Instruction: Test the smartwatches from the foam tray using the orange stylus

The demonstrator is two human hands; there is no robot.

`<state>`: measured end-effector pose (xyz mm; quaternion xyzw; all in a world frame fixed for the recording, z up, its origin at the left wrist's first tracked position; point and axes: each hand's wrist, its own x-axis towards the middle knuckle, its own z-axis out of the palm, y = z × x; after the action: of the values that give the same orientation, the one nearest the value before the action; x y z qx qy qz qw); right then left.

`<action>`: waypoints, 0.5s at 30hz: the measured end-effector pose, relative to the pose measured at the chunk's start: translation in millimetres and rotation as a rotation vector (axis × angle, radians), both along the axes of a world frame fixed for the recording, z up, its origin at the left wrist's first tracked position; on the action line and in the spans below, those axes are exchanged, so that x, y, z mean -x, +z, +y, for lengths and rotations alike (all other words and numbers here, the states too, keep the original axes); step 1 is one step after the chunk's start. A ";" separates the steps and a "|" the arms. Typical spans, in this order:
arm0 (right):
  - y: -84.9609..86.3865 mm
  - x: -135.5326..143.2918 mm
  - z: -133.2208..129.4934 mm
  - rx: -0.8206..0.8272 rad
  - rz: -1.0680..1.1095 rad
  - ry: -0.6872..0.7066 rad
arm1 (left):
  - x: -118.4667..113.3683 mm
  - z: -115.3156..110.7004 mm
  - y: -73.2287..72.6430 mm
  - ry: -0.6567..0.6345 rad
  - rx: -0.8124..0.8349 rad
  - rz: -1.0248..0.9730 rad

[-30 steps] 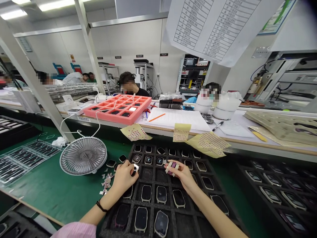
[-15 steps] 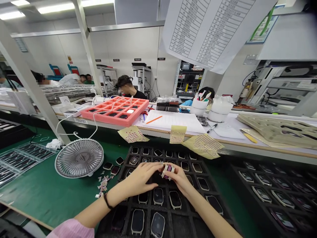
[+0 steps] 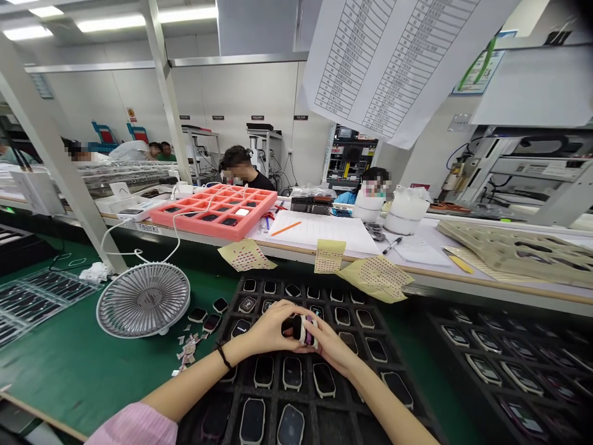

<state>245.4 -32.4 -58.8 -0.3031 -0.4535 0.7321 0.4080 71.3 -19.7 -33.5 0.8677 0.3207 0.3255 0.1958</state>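
Observation:
Over the black foam tray point(image 3: 336, 420), my two hands meet around a small stack of smartwatch bodies point(image 3: 306, 331), cream and purple at the edges and without straps. My right hand point(image 3: 334, 347) is closed round the stack from the right. My left hand point(image 3: 272, 326) is closed on the stack's left side, thumb below and fingers above, at a watch with a dark face. How many watches are stacked is hidden by the fingers. In the tray's compartments lie several smartwatches point(image 3: 292, 373), screens up.
Left of the tray are loose watches point(image 3: 212, 322), small paper scraps point(image 3: 188, 351) and a round fan point(image 3: 144, 300). A second watch tray point(image 3: 491, 349) stands at right. The shelf ahead bears a pink foam tray point(image 3: 241, 232) and papers; yellow sticker sheets point(image 3: 377, 276) hang from its edge.
My left hand has moved right and closed on the watch stack, where its fingers were stretched out over it before. The stack has turned, showing a dark face. The view has shifted slightly.

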 end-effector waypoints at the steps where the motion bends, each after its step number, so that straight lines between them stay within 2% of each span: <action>1: 0.7 0.4 0.5 0.012 -0.005 -0.035 | 0.0 0.6 -0.3 0.013 -0.006 -0.008; 6: -3.2 -6.4 13.1 -0.075 -0.116 -0.312 | 5.7 3.5 5.2 0.101 -0.067 0.080; 10: -12.5 -14.0 23.3 -0.338 -0.381 -0.457 | 8.2 6.1 0.4 0.134 -0.061 0.249; 12: -16.7 -14.8 24.5 -0.447 -0.530 -0.459 | 7.2 6.7 -4.4 0.130 -0.042 0.318; 15: -21.3 -13.4 22.3 -0.518 -0.715 -0.371 | 7.3 6.6 -5.8 0.125 -0.029 0.355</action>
<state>258.8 -10.1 -80.1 -0.5002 -0.6712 0.3594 0.4124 64.0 -13.1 -39.3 0.8926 0.3988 0.1833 0.1031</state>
